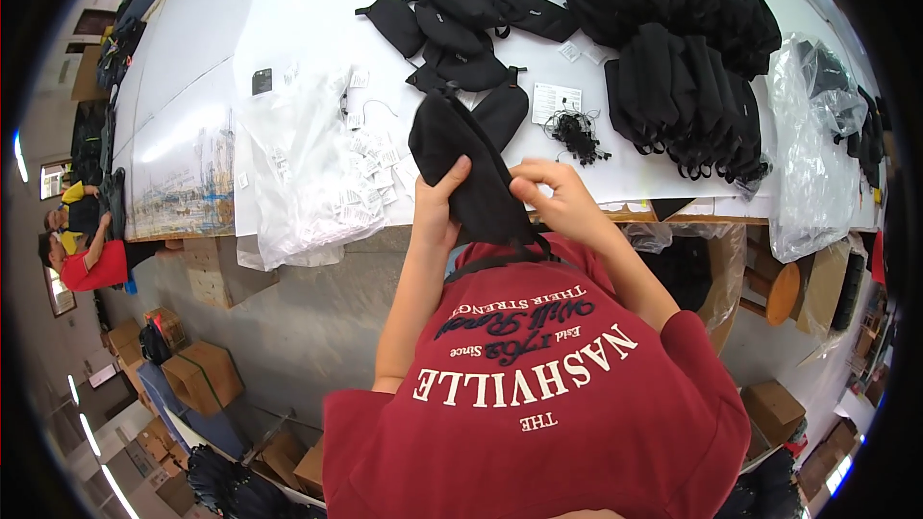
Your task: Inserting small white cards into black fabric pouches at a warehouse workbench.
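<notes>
A long black fabric pouch point(481, 194) is held up in front of my chest, over the table's near edge. My left hand point(444, 200) grips its left side, with the thumb lying on the fabric and the other fingers hidden behind. My right hand point(562, 194) is closed at the pouch's right edge, its fingers bent and pinched together there. Whether a strap or a zip pull is between those fingers, I cannot make out. Just beyond lie several similar black pouches point(461, 29) in a loose heap.
Right of the hands, a tangle of black cords point(577, 133) lies by a printed white card point(556, 99). Stacked black pouches point(678, 86) stand at the far right, beside clear plastic bags point(815, 163). On the left, a clear bag point(298, 173) lies among white tags point(370, 168).
</notes>
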Available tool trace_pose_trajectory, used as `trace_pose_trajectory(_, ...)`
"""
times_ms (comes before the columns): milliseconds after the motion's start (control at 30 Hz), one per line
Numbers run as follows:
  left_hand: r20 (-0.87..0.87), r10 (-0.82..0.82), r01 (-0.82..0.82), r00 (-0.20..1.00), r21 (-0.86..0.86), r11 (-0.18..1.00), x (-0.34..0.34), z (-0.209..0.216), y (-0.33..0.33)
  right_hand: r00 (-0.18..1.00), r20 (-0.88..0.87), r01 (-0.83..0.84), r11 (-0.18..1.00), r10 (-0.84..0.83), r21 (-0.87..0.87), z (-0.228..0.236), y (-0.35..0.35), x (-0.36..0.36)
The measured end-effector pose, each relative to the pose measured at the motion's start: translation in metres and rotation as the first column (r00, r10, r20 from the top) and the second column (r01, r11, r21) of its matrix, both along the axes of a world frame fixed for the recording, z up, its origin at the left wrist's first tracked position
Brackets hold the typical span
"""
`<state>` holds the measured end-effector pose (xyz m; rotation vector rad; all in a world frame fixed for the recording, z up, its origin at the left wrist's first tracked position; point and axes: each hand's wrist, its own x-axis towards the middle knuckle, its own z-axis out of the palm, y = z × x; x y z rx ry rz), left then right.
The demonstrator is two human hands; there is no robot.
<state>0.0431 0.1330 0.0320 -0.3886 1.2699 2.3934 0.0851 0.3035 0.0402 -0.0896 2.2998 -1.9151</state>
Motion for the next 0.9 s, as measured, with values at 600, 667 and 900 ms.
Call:
trace_pose_trajectory(600,0.028,-0.154,0.153,0.988,0.024,0.988,-0.008,0.010,0.004,0.759,-0.547,0.400,0.916,-0.354,-0.038,0.031,-0.007,-0.040)
trace_pose_trajectory(667,-0.002,-0.222,0.222,0.975,0.019,0.975,-0.011,0.014,-0.003,0.737,-0.596,0.375,0.926,-0.318,-0.030,0.035,-0.006,-0.039)
trace_pose_trajectory(900,-0.035,-0.413,0.415,0.910,0.056,0.908,-0.025,0.012,-0.018,0.922,-0.263,0.278,0.959,-0.283,-0.056,0.048,0.000,-0.032)
